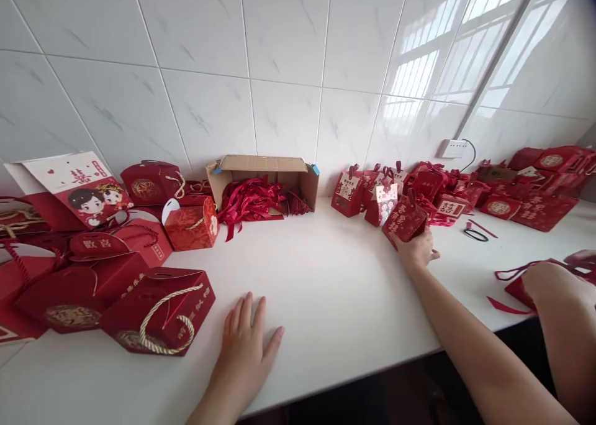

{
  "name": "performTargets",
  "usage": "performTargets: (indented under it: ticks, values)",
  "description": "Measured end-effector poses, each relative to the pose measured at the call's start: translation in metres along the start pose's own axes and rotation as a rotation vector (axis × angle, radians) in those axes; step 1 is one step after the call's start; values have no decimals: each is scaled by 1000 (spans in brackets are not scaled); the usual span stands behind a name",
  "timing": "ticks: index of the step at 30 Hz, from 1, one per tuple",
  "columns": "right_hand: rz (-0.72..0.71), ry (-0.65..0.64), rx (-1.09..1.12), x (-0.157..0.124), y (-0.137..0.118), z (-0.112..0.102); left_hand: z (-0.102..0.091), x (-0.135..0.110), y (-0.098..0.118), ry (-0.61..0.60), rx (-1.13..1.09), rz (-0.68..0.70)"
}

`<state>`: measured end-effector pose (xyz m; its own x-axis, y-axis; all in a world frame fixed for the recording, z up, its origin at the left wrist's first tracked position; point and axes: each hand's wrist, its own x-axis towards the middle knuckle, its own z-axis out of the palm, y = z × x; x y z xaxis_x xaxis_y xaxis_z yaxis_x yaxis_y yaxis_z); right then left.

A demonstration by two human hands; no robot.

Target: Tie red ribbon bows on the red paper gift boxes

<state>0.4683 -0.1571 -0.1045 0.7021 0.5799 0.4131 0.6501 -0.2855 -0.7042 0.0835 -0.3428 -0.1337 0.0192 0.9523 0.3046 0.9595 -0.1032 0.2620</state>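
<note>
My left hand (246, 350) lies flat on the white table (321, 288), fingers apart, holding nothing. Nearest to it on the left is a dark red gift box (162, 307) with a twisted gold cord handle. My right hand (418, 249) reaches forward and grips a red gift box (406, 219) printed with pale characters; the box is tilted, and some fingers are hidden behind it. Just beyond that box stand a small box with a pale printed front (385, 204) and a red box (348, 192) topped by a ribbon loop.
A cardboard carton (263, 163) of red ribbons stands against the tiled wall. More red boxes (79, 294) crowd the left; others (531, 204) are piled at right, near a black ring (475, 235). At far right, another person's hands (559, 285) handle a ribboned red box.
</note>
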Motion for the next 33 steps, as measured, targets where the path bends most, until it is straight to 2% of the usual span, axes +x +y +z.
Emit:
performTargets:
  ticks: [7, 10, 13, 18, 21, 24, 27, 33]
  values:
    - [52, 22, 14, -13, 2, -6, -3, 4, -1, -33, 23, -9]
    - [56, -11, -15, -22, -1, -11, -7, 6, 2, -67, 39, -13]
    - [12, -103, -65, -39, -7, -15, -12, 7, 6, -110, 50, -22]
    - [-219, -324, -181, -79, -22, -15, -18, 8, 10, -89, 61, -28]
    - [-299, -427, -256, -93, -29, -10, -21, 9, 13, -142, 68, -56]
    - [-330, -525, -315, -93, -32, -6, -23, 10, 15, -178, 68, -86]
    - [-339, -577, -349, -88, -34, -4, -24, 9, 15, -154, 52, -95]
    - [-328, -547, -346, -78, -39, 4, -18, 8, 8, -77, 20, -76]
